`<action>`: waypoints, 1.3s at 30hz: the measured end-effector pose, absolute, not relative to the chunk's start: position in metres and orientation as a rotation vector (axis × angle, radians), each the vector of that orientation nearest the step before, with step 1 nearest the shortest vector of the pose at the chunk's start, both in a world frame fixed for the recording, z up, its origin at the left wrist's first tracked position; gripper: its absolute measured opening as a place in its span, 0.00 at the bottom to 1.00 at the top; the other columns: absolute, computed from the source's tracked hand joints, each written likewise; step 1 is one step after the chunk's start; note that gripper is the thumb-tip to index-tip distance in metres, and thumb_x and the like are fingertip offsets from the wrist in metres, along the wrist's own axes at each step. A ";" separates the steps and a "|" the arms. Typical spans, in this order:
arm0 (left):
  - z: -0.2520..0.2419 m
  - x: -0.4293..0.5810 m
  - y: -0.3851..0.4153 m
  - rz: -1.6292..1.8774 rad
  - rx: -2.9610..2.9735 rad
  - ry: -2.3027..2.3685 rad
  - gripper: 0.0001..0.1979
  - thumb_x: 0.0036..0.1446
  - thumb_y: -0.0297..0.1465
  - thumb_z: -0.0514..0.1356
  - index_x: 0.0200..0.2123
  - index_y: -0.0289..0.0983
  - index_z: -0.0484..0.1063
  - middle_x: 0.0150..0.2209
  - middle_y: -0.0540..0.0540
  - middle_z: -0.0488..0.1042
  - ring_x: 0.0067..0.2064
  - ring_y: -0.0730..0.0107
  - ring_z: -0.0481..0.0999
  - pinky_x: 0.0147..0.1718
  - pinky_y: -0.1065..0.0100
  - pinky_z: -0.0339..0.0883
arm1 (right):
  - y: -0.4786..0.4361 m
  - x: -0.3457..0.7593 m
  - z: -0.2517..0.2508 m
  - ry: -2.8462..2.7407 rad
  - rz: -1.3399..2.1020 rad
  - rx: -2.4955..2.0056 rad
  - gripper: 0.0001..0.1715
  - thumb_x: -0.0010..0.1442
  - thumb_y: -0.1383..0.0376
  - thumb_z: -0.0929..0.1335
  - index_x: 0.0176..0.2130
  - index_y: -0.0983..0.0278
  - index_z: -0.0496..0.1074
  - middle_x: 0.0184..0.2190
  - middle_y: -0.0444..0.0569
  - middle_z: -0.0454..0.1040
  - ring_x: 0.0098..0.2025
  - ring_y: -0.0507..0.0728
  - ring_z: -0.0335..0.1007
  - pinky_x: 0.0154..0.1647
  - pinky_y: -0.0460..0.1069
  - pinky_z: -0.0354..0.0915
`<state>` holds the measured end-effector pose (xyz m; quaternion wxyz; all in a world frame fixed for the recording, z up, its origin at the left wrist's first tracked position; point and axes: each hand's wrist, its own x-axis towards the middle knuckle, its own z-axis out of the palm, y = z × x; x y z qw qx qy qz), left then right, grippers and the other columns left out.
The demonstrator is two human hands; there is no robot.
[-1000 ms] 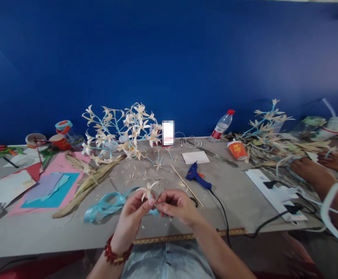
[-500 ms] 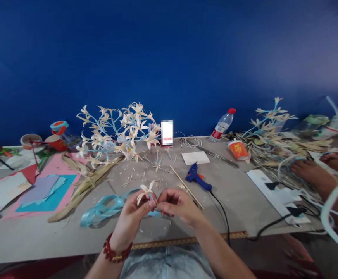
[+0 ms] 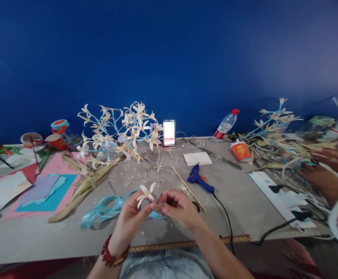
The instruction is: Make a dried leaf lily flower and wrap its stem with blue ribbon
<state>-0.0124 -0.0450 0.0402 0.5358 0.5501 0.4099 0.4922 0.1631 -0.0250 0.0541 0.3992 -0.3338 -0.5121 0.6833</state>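
Observation:
My left hand is closed around the base of a cream artificial flower, whose narrow petals spread above the fingers. Close against it, my right hand pinches the thin stem below the bloom; the fingers partly hide that stem. Light-blue ribbon lies in loose loops to the left of my hands, and a piece shows beneath them. A blue glue gun rests on the table beyond my right hand, beside a thin wooden stick.
Branches of cream flowers stand at the back, near a lit phone. Dried husks and coloured paper lie left. A bottle, an orange cup, a power strip and another person's hands are right.
The flower has tipped slightly in my fingers, while both hands stay together. At right, the other person's hands have shifted over the stems. The whole view has swung a little.

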 end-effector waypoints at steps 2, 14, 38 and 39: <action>0.043 -0.013 -0.044 1.157 1.325 0.999 0.06 0.59 0.34 0.63 0.33 0.37 0.73 0.31 0.48 0.71 0.36 0.66 0.69 0.38 0.68 0.63 | -0.024 0.164 0.055 -1.348 1.682 -0.856 0.23 0.49 0.48 0.75 0.26 0.65 0.71 0.21 0.40 0.65 0.25 0.49 0.57 0.26 0.45 0.54; 0.045 -0.014 -0.039 1.097 1.225 1.001 0.09 0.56 0.37 0.64 0.31 0.36 0.73 0.31 0.48 0.72 0.36 0.66 0.69 0.37 0.69 0.62 | -0.023 0.166 0.045 -1.372 1.545 -0.906 0.11 0.52 0.60 0.74 0.29 0.63 0.71 0.24 0.40 0.67 0.27 0.50 0.61 0.30 0.45 0.58; 0.021 -0.055 -0.034 1.369 2.689 0.860 0.12 0.54 0.21 0.63 0.39 0.42 0.75 0.33 0.50 0.83 0.33 0.67 0.82 0.61 0.48 0.51 | -0.050 0.251 -0.015 -1.979 0.491 -1.596 0.09 0.61 0.59 0.69 0.37 0.63 0.68 0.35 0.51 0.73 0.39 0.61 0.70 0.41 0.53 0.63; 0.020 -0.056 -0.034 1.373 2.704 0.852 0.12 0.54 0.21 0.63 0.39 0.42 0.75 0.33 0.50 0.83 0.34 0.67 0.82 0.62 0.48 0.49 | -0.054 0.254 -0.015 -2.033 0.410 -1.605 0.09 0.62 0.59 0.68 0.36 0.63 0.68 0.35 0.51 0.74 0.40 0.62 0.69 0.42 0.54 0.63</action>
